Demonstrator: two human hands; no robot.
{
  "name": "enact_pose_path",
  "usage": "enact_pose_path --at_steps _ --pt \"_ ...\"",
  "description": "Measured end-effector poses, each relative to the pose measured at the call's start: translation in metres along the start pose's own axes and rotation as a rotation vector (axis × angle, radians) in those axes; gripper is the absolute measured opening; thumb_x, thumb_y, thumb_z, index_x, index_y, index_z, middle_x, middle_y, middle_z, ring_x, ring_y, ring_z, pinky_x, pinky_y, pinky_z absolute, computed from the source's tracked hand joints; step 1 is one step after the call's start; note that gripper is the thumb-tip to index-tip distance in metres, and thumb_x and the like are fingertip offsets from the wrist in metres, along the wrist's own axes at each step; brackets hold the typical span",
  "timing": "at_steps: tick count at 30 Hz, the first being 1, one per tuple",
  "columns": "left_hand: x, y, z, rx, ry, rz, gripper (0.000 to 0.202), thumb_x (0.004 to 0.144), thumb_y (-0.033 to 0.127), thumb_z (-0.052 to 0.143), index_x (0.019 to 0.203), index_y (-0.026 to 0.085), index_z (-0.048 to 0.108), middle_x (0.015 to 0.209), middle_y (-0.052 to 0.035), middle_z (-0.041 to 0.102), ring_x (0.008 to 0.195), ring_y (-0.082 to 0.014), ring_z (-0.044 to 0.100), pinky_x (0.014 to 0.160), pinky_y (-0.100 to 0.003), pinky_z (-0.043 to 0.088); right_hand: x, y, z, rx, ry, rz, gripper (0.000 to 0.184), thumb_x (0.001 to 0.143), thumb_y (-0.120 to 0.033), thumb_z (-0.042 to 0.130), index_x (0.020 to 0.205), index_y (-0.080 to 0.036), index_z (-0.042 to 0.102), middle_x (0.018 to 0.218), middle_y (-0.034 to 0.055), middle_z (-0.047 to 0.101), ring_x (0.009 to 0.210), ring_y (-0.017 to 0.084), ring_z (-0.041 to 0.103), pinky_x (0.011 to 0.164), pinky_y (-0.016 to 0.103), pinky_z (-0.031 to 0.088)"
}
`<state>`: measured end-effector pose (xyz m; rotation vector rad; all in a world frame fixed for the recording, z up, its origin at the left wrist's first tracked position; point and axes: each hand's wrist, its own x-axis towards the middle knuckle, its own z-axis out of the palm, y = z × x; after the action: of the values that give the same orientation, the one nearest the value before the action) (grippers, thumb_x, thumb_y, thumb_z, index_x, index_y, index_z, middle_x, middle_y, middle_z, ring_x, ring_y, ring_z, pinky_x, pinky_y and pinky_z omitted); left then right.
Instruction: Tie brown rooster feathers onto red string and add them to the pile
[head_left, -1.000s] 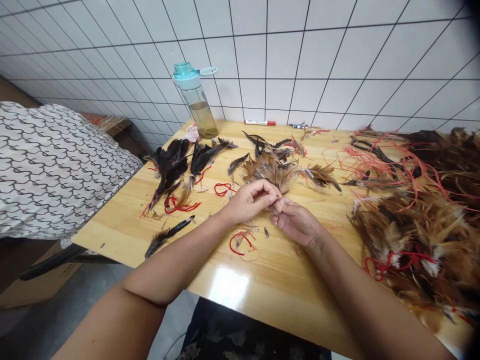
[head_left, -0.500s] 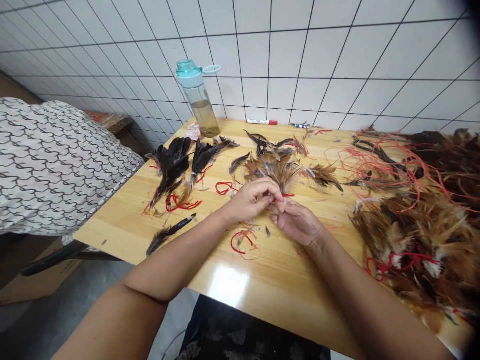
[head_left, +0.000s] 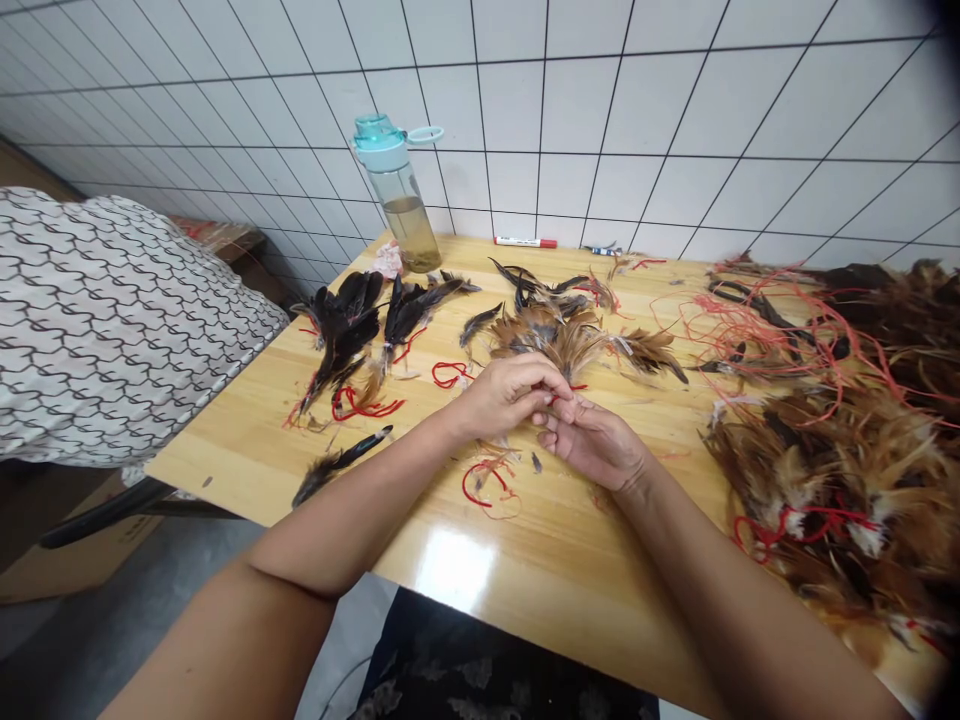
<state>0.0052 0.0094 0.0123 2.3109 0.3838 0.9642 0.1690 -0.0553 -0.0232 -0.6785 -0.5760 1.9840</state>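
My left hand [head_left: 504, 396] is curled closed over the table's middle, its fingertips meeting those of my right hand [head_left: 600, 448]. A bit of red cord [head_left: 556, 400] shows between the pinched fingers of both hands. Just beyond them fans a bundle of brown feathers [head_left: 574, 340], its lower end hidden behind my left hand. Whether my fingers also grip its quills, I cannot tell. My right hand is turned partly palm up, thumb and fingertips closed. Nearer me lies a loose red cord piece [head_left: 474, 490] with feather scraps.
Dark feather bundles [head_left: 341, 325] and a loose feather [head_left: 341, 465] lie left. At right are a large brown feather pile [head_left: 847, 470], tangled pink string [head_left: 757, 325] and black-handled scissors [head_left: 739, 292]. A water bottle [head_left: 405, 205] and red marker [head_left: 525, 242] stand and lie by the tiled wall.
My fingers have shifted slightly where they meet, and red cord now shows between them. The feathers and other things on the table lie as before.
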Motion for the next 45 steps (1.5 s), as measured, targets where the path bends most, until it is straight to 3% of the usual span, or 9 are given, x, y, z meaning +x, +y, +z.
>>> enact_pose_path --at_steps 8,23,31,38,45 --pt "0.0 -0.004 -0.002 -0.026 -0.012 -0.026 0.02 0.091 0.028 0.054 0.087 0.016 0.069 0.084 -0.0066 0.069 0.079 -0.0127 0.064 0.075 -0.025 0.05 0.0 0.0 -0.001 -0.048 -0.012 -0.002 0.027 0.07 -0.027 0.076 0.066 -0.018 0.05 0.079 0.0002 0.058 0.078 0.012 0.056 0.063 0.023 0.043" --pt "0.0 -0.003 -0.003 0.005 -0.031 0.011 0.015 0.091 0.021 0.053 0.085 0.014 0.066 0.083 -0.0065 0.068 0.079 -0.012 0.062 0.076 -0.024 0.049 0.001 0.001 0.0 -0.022 0.011 0.012 0.025 0.067 -0.025 0.081 0.067 -0.016 0.057 0.076 -0.0007 0.061 0.067 0.008 0.054 0.06 0.021 0.042" --pt "-0.004 0.004 0.005 0.114 0.037 -0.151 0.007 0.088 0.021 0.056 0.086 0.015 0.057 0.073 -0.0006 0.063 0.067 -0.0087 0.057 0.065 -0.02 0.044 0.003 0.004 0.0 -0.008 0.035 -0.014 0.028 0.065 -0.033 0.084 0.065 -0.016 0.062 0.065 -0.0028 0.058 0.063 0.007 0.053 0.06 0.02 0.044" --pt "-0.005 0.004 0.013 0.25 0.127 -0.126 0.006 0.084 0.014 0.053 0.09 0.016 0.055 0.079 -0.0004 0.062 0.07 -0.0087 0.057 0.066 -0.019 0.046 0.005 0.005 0.0 0.062 0.058 -0.033 0.026 0.067 -0.031 0.083 0.068 -0.016 0.062 0.065 -0.0044 0.057 0.06 0.005 0.051 0.058 0.017 0.044" --pt "-0.004 0.009 0.013 0.061 0.126 -0.261 0.012 0.085 0.013 0.052 0.095 0.015 0.059 0.077 -0.0005 0.066 0.071 -0.0089 0.061 0.068 -0.02 0.048 0.006 0.006 0.001 0.079 0.066 -0.023 0.024 0.072 -0.03 0.08 0.068 -0.015 0.062 0.064 -0.0034 0.055 0.06 0.006 0.049 0.057 0.017 0.043"
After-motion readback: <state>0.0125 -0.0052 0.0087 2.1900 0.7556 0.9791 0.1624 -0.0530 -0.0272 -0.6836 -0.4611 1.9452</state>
